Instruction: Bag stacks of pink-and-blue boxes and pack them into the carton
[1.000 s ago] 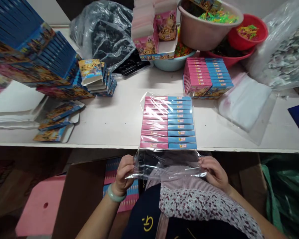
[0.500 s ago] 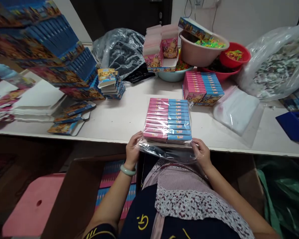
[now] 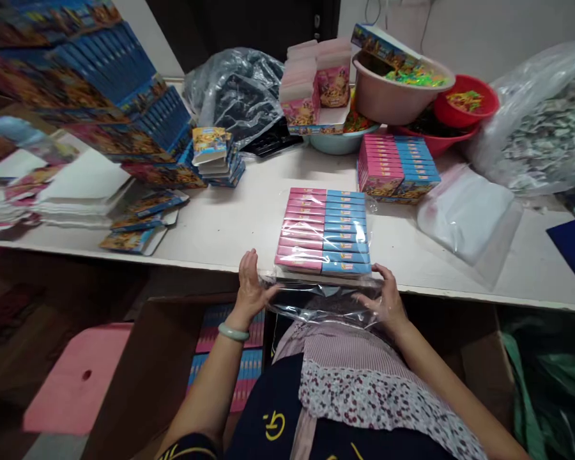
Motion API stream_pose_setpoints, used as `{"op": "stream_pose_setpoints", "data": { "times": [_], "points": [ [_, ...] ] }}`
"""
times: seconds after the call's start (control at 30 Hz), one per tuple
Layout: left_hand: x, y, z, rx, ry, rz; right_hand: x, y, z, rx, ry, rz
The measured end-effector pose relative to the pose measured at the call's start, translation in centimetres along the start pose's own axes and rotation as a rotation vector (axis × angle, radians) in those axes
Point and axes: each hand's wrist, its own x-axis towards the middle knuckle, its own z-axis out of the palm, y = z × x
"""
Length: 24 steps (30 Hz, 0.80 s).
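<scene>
A block of pink and blue boxes [image 3: 324, 230] lies in a clear plastic bag [image 3: 326, 300] at the near edge of the white table [image 3: 230, 223]. The bag's loose open end hangs over the table edge toward me. My left hand [image 3: 250, 287] pinches the left side of that loose flap, its other fingers raised. At the right side, my right hand [image 3: 387, 299] grips the flap with bent fingers. A green bangle sits on my left wrist.
A second pink and blue box block [image 3: 395, 167] and a stack of clear bags [image 3: 464, 214] lie to the right. Basins [image 3: 397, 83] of small coloured pieces stand behind. Printed box stacks [image 3: 91, 96] fill the left. A carton [image 3: 230, 358] with packed boxes sits below.
The view rose and steadied. Both hands moved from below the table edge up to it, drawing the bag's loose end closer against the boxes.
</scene>
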Motion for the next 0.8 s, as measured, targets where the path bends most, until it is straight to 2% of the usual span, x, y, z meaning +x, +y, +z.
{"op": "stream_pose_setpoints", "data": {
  "times": [0.07, 0.17, 0.3, 0.37, 0.47, 0.6, 0.67, 0.8],
  "points": [
    [0.3, 0.5, 0.9, -0.063, 0.069, -0.122, 0.3, 0.2, 0.3, -0.046, -0.002, 0.019],
    [0.8, 2.1, 2.0, -0.296, 0.124, -0.286, 0.7, 0.2, 0.4, 0.008, -0.037, 0.048],
    [0.9, 3.6, 1.5, -0.532, 0.151, -0.478, 1.0, 0.1, 0.2, 0.093, -0.007, 0.113],
    [0.6, 3.7, 0.8, -0.581, 0.064, -0.457, 1.0, 0.1, -0.1, 0.106, 0.008, 0.137],
    [0.4, 3.3, 0.0, -0.571, -0.066, -0.343, 0.9, 0.0, -0.6, 0.156, -0.05, 0.107],
    [0.8, 3.4, 0.8, -0.521, -0.134, -0.278, 1.1, -0.7, -0.9, 0.231, -0.099, 0.137],
    [1.3, 4.0, 1.5, -0.491, -0.068, -0.267, 1.9, -1.4, -0.7, 0.26, -0.051, 0.218],
    [2.5, 5.9, 1.8, -0.395, 0.187, -0.124, 3.6, -3.0, -1.3, 0.369, 0.112, 0.312]
  ]
}}
